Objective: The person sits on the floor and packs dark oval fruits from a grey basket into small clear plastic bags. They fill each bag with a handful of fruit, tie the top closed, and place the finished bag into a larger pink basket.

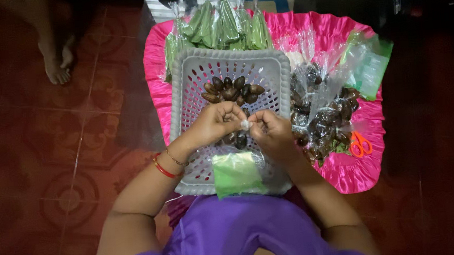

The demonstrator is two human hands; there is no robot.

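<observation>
- Nearest, a green-lined plastic bag [236, 173] lies on the grey basket's [187, 82] near rim.
- Above it, left hand [214, 124] and right hand [273, 134] meet, both pinching a small clear wrapper [245, 124] between fingertips, equally close, directly over the basket.
- Farther in, dark brown seeds [232, 89] lie piled.
- Right, filled clear bags [325, 118] and orange scissors [360, 143] sit on pink cloth [347, 175].
- Farthest, green packets [220, 25].
</observation>
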